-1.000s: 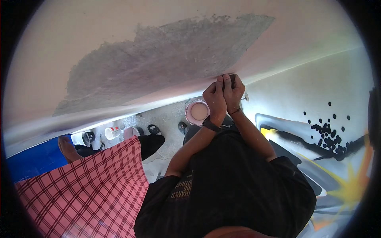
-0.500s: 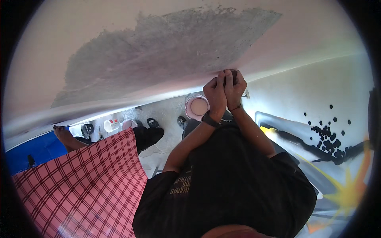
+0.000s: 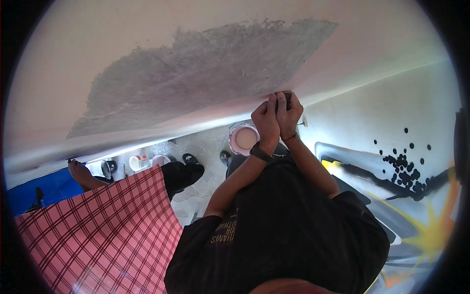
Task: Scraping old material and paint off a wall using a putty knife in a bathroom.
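Against the pale wall point(image 3: 147, 29), my left hand point(image 3: 266, 128) and my right hand point(image 3: 290, 116) are pressed together, thumbs side by side. Both are closed around a dark flat tool point(image 3: 288, 98), which shows beside the right thumb. Most of it is hidden by my fingers, so its kind is unclear. Its upper edge sits at the wall, by the lower right part of a rough grey patch point(image 3: 196, 78). Below my left hand, a pinkish bucket point(image 3: 232, 142) on the floor holds a pale liquid point(image 3: 246, 138).
To the left stands another person in a red checked garment point(image 3: 107, 210), one hand point(image 3: 78, 172) at the wall. White tubs point(image 3: 138, 162) and black sandals point(image 3: 190, 159) are on the floor point(image 3: 208, 147). On my right, a painted wall point(image 3: 352, 112) meets the pale one.
The view has shifted slightly, so the grey patch sits lower in the picture. My hands keep their grip at nearly the same spot on the wall.
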Available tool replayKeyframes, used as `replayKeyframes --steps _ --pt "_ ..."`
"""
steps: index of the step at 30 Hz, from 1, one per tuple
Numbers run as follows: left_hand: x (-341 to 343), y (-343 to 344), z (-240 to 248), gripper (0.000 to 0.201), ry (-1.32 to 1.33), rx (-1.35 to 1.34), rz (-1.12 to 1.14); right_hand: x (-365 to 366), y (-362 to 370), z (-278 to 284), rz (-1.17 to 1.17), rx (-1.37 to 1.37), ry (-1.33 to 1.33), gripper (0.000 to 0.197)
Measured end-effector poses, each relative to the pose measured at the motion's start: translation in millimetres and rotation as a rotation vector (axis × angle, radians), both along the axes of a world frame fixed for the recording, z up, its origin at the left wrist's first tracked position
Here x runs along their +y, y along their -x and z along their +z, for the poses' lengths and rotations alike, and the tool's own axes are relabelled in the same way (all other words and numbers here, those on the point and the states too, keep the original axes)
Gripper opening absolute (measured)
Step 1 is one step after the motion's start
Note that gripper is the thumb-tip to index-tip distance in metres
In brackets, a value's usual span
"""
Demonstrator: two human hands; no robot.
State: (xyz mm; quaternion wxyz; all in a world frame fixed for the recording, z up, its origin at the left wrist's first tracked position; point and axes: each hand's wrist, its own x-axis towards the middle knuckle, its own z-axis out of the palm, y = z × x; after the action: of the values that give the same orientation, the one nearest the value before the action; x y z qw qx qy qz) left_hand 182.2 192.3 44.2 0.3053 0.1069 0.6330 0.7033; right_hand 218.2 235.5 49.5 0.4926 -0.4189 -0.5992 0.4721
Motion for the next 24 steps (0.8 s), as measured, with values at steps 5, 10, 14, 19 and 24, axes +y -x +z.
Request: replayKeyframes --steps 5,10,14,19,24 --pt "-1 -4 -1 0.042 0.010 0.015 -0.024 0 -7 2 -0.008 0.006 0.044 0.021" --pt "0 0 12 0.044 -0.026 -0.015 0.015 2 -1 0 0.023 0.007 0.002 0.019" --pt "-8 -1 -3 0.042 0.100 0.014 -0.020 -4 -6 -9 0.039 -0.060 0.070 0.019" --pt "-7 7 19 0.041 0.055 0.113 -0.056 -2 -3 -2 0.033 0.003 0.043 0.020" --pt "-11 1 1 0.037 0.046 0.069 -0.025 -3 -6 -1 0.116 -0.040 0.037 0.021"
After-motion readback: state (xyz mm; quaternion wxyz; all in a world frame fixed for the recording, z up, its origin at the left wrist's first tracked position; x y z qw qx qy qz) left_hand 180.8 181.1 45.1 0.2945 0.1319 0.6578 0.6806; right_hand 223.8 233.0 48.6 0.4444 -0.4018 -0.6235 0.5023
